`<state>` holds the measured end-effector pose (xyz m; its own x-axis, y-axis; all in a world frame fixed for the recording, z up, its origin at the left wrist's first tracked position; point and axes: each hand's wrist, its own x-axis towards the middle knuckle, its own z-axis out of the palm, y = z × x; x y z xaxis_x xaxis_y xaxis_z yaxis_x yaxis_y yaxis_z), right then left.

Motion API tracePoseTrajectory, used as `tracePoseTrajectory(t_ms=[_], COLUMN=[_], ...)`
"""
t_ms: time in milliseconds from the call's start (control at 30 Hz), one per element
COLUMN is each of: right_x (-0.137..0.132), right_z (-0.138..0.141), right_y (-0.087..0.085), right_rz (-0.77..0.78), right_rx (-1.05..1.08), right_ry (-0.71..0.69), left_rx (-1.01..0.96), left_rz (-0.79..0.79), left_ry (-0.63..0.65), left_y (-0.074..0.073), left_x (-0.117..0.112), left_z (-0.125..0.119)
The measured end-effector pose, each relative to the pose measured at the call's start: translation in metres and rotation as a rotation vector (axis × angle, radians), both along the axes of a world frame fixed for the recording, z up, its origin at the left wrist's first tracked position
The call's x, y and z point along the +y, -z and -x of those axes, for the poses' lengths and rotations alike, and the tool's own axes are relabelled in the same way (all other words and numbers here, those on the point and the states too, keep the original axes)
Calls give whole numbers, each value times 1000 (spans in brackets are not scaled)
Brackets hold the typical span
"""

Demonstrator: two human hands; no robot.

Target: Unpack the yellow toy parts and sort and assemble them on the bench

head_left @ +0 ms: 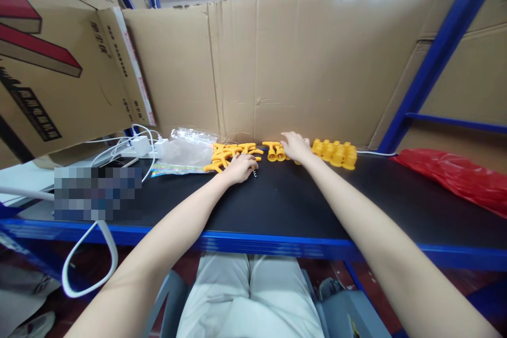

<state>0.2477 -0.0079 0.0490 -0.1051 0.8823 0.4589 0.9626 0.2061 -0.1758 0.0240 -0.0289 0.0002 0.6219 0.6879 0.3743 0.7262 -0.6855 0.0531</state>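
Observation:
My left hand [240, 169] is closed at the right edge of a heap of yellow T-shaped handles [218, 155]. A small metal spiral [255, 173] pokes out below its fingers, so it seems to grip a corkscrew handle, mostly hidden. My right hand [296, 147] reaches over a row of yellow pieces, its fingers bent at a yellow bell-shaped cup [281, 155]. Left of that cup stands another one with a T-shaped handle [271, 144] on top. To the right of my right hand, more yellow cups [335, 153] stand packed in rows.
A clear plastic bag [186, 148] lies left of the handles, near white chargers and cables [140, 146]. A red plastic bag [451, 177] lies at the right. Cardboard [297, 68] walls the back of the black worktop [273, 206], with blue frame posts [439, 58] beside it.

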Motion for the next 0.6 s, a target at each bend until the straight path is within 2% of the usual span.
tracePoseTrajectory(t_ms=[67, 133, 267, 333, 467, 600], right_x=[-3, -7, -16, -20, -22, -23], right_z=[-14, -31, -69, -86, -107, -112], right_y=[-11, -14, -1, 7, 15, 14], right_rz=[-2, -27, -145, -127, -106, 10], right_rx=[29, 69, 141, 98, 90, 89], right_ry=[-3, 36, 217, 327, 481, 615], left_rx=[2, 3, -13, -70, -401, -775], left_rz=[11, 14, -5, -23, -21, 95], left_ry=[8, 15, 48, 73, 111, 64], left_y=[2, 3, 5, 4, -2, -10], left_x=[2, 3, 4, 3, 0, -6], left_z=[0, -1, -1, -1, -5, -13])
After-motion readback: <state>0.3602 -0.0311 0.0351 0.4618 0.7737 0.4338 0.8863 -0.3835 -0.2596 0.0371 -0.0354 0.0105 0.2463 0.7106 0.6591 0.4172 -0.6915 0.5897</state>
